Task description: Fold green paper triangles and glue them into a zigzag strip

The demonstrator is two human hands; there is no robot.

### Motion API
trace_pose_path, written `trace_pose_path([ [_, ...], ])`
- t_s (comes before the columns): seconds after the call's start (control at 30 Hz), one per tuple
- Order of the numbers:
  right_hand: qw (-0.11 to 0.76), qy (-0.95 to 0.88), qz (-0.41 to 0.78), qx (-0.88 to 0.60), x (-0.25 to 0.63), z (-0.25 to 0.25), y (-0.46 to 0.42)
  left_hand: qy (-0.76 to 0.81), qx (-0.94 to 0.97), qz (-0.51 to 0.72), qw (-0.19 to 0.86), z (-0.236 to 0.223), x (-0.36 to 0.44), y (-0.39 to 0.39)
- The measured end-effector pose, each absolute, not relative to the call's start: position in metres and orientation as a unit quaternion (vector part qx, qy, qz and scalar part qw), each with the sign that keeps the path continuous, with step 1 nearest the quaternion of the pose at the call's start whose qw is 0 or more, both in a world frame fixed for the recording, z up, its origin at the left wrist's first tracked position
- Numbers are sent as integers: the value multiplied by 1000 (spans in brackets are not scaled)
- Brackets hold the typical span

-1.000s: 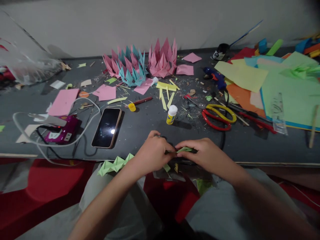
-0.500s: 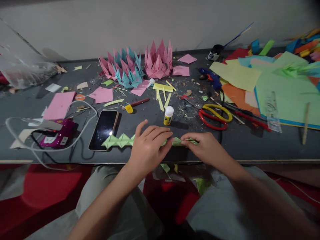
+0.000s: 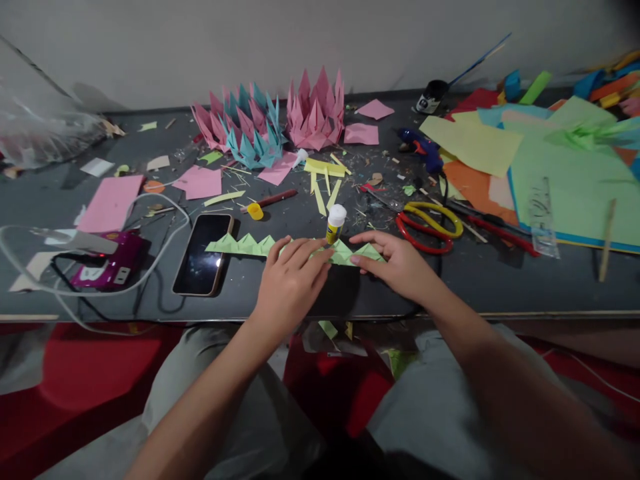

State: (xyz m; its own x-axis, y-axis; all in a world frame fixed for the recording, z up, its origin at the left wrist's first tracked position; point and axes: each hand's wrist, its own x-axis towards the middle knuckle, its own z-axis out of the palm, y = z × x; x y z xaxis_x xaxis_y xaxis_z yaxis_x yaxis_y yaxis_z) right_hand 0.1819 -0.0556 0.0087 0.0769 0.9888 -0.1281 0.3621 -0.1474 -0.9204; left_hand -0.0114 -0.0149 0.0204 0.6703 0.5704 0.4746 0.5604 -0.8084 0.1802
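Note:
A light green folded paper strip (image 3: 245, 245) with zigzag points lies flat on the dark table (image 3: 500, 287), running from beside the phone to my right hand. My left hand (image 3: 290, 280) rests on the strip's middle with its fingers stretched out flat. My right hand (image 3: 395, 263) presses its fingers flat on the strip's right end (image 3: 367, 252). A small glue stick (image 3: 335, 223) with a white cap stands upright just behind the strip, between my hands.
A black phone (image 3: 203, 253) lies left of the strip, with a purple device (image 3: 113, 265) and cables further left. Red and yellow scissors (image 3: 430, 227) lie to the right. Pink and blue folded paper crowns (image 3: 280, 123) stand at the back. Coloured paper sheets (image 3: 565, 173) cover the right side.
Both hands moved from the table's front edge further onto the table, bringing the green strip up and laying it flat. The pinching fingers have spread out over it.

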Motion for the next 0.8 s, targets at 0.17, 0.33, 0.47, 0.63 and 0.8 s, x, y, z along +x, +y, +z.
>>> trace_pose_path([
  [0.17, 332, -660, 105, -666, 185, 1, -50, 335, 924, 187, 11, 8, -11, 1],
  [0.33, 249, -761, -70, -595, 177, -4, -69, 346, 923, 167, 5, 0, -9, 8],
  [0.47, 201, -789, -67, -576, 174, -10, -81, 354, 918, 180, 5, -1, -8, 10],
  [0.63, 188, -794, -66, -575, 175, -14, -80, 357, 914, 191, 15, -2, -7, 11],
  [0.8, 224, -779, -36, -585, 177, -11, -78, 365, 908, 201, 39, -6, -7, 11],
])
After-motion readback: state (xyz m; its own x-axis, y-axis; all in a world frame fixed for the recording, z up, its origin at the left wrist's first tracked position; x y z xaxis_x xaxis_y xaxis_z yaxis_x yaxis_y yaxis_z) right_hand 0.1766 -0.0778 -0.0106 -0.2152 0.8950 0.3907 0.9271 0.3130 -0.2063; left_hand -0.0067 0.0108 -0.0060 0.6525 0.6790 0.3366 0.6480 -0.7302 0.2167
